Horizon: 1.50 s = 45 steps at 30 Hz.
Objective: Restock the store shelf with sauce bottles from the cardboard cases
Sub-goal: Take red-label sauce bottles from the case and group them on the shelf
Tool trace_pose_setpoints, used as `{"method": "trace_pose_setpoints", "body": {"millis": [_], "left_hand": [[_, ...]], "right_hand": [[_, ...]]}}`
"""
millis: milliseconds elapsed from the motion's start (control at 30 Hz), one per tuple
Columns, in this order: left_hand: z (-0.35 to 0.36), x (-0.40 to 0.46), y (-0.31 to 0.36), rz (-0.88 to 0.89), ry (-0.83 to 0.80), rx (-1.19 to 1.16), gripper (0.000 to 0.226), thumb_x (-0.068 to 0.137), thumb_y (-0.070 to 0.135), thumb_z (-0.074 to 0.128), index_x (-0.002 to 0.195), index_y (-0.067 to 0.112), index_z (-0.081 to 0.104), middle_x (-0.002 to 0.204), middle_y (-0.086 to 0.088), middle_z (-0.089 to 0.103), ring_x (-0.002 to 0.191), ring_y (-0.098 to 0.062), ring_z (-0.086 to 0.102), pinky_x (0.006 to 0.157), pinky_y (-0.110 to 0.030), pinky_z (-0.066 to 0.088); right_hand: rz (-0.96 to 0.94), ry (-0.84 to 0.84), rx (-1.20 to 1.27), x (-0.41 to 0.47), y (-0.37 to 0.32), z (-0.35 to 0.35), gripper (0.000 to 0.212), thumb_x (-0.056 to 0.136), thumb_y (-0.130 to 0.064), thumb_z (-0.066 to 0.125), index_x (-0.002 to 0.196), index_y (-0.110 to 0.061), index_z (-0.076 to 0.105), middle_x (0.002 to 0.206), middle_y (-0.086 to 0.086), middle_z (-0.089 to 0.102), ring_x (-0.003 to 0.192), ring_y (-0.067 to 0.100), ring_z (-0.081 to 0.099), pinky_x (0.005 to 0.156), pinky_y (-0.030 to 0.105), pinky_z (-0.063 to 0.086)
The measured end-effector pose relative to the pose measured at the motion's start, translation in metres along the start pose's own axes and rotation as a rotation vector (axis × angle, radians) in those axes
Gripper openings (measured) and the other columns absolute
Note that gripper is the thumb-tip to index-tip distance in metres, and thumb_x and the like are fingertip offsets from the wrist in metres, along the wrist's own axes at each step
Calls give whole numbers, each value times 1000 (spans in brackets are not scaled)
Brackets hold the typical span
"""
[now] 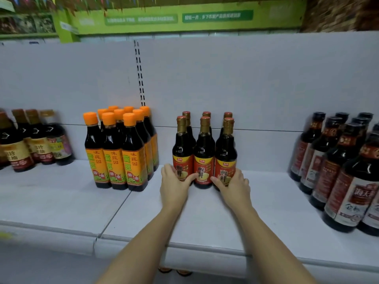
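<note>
Shelf (205,212): white metal deck w/ white back panel, slotted upright strip in the panel above the orange-cap group. Green signage band runs along the top; text too blurred to read.

Right-side stock (344,173): large dark bottles, dark caps, red/white labels, several rows deep, standing at far right, well apart from the centre group.

Orange-cap bottles (121,152): approx. nine, dark sauce, orange/green labels, 3 across at front, upright, left of centre.

Far-left stock (34,140): dark bottles w/ gold and pink labels, partly cut by frame edge; count unclear.

Sauce bottles (204,152): six visible, gold-foil necks, red/yellow labels, 3 front + 3 behind, upright, mid-shelf, between the orange-cap group and the right-side stock. Front three stand touching side by side.

Left hand (174,185): fingers wrapped round the lower label of the front-left bottle (182,152), thumb across its front near the middle bottle. Grasping.

Right hand (233,186): fingers curled round the lower part of the front-right bottle (225,154), thumb pointing in toward the middle bottle. Grasping.

Both forearms bare, reaching in over the shelf's front lip.

Below shelf edge: two round bottle tops (174,270), only partly seen.
</note>
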<state>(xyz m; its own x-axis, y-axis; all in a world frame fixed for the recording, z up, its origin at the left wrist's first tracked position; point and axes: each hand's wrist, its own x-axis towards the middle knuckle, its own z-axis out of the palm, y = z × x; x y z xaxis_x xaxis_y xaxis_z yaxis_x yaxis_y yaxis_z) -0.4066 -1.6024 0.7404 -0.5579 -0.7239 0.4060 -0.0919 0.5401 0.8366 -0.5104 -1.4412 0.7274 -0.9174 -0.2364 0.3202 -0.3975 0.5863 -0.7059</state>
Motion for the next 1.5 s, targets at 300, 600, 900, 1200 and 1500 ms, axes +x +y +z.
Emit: {"method": "trace_pose_setpoints", "body": {"millis": [300,600,900,1200,1500], "left_hand": [[17,14,-16,-58,-177,40,108,60,58,90,140,15,32,136,-4,46,123,-23,54,97,-41,52],[21,13,-19,-15,-153,77,101,66,57,87,138,13,31,137,-7,45,124,-26,54,98,-42,52],[24,13,-20,-11,-158,112,97,67,60,85,133,13,31,134,-9,46,121,-28,56,95,-42,54],[6,6,-9,-97,-247,117,98,74,53,84,146,10,31,140,-11,45,125,-27,52,103,-42,49],[-64,-23,-6,-343,-370,-153,36,93,26,72,119,8,54,106,-14,63,85,-25,61,82,-38,52]], "right_hand": [[5,23,197,0,2,-3,84,82,-54,78,139,-10,35,135,5,45,114,25,58,89,38,51],[8,4,239,2,3,-2,70,85,-51,77,136,-16,44,125,3,50,105,18,55,86,33,46],[-2,14,218,1,2,0,67,89,-50,73,136,-14,41,128,5,48,111,23,56,88,34,48],[70,-101,210,-4,-2,-9,74,89,-39,77,143,-10,35,133,7,41,113,23,55,92,34,46],[338,-251,402,-58,-47,-17,17,94,-16,67,104,-10,55,104,12,67,85,24,63,73,36,51]]}}
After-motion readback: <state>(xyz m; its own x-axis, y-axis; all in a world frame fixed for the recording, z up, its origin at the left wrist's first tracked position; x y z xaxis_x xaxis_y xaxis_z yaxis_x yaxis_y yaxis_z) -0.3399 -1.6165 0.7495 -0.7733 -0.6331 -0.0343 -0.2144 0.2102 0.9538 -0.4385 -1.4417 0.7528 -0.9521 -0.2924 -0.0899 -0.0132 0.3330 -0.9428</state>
